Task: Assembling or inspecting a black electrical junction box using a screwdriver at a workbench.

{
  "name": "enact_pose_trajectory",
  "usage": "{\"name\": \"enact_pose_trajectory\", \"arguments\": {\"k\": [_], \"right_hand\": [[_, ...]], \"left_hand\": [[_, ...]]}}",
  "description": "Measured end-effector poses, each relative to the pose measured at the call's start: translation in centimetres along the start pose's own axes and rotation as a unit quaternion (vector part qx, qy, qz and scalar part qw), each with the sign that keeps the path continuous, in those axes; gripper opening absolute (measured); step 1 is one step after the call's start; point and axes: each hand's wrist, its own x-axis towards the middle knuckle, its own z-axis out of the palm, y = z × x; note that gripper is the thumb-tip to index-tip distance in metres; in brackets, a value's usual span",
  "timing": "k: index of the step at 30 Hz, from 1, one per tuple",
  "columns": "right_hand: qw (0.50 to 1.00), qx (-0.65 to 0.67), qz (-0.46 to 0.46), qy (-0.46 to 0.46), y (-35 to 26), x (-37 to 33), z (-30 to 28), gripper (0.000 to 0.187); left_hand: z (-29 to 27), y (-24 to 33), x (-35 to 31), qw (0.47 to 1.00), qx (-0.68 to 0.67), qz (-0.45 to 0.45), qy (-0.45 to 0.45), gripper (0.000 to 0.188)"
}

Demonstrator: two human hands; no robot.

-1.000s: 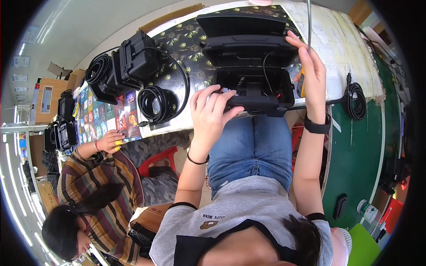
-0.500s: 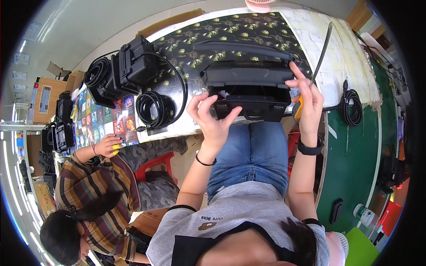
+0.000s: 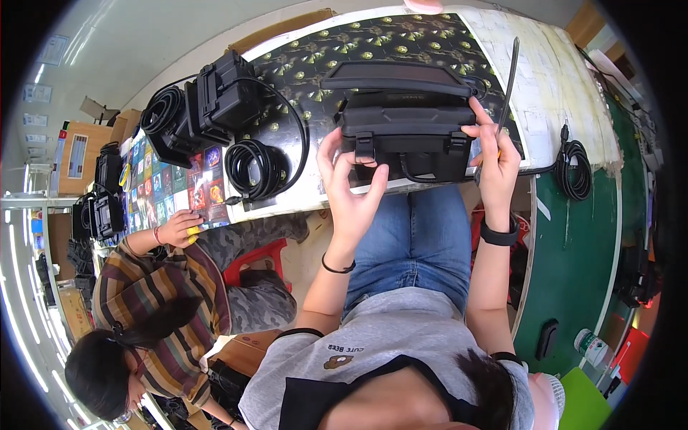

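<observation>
Latching comes next, we judge: our left hand (image 3: 351,183) fingers the black case (image 3: 405,132) clasp (image 3: 364,147), right hand (image 3: 494,161) gripping its side.

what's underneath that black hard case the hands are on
The black case sits on a dark patterned table cover at the table's front edge. Both hands grip its front; anything beneath is hidden.

Workshop: long workbench (image 3: 552,79), black equipment cases (image 3: 405,136), coiled cables (image 3: 256,166).

The case (image 3: 405,136) stands at the near edge of the surface (image 3: 301,57), between the left hand (image 3: 351,179) and right hand (image 3: 494,154). A coiled cable (image 3: 254,166) lies to its left.
</observation>
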Motion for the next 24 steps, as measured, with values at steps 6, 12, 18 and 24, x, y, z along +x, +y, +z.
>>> {"name": "enact_pose_trajectory", "arguments": {"k": [6, 12, 18, 24], "right_hand": [[0.999, 0.021, 0.023, -0.016, 0.3, 0.4, -0.2, 0.036], [0.999, 0.029, 0.042, 0.015, 0.1, 0.2, -0.1, 0.032], [0.991, -0.127, -0.019, 0.044, -0.3, -2.3, 0.9, 0.014], [0.998, -0.030, 0.025, -0.056, -0.3, -2.6, -0.2, 0.036]], "left_hand": [[-1.4, 1.4, 2.4, 0.995, -0.024, 0.067, 0.075, 0.067], [-1.8, -0.2, 2.9, 0.994, -0.036, 0.103, -0.006, 0.060], [-1.3, -0.8, 1.9, 0.991, -0.109, 0.074, -0.024, 0.075], [-1.3, -1.4, 1.1, 0.988, 0.005, 0.152, -0.022, 0.085]]}}
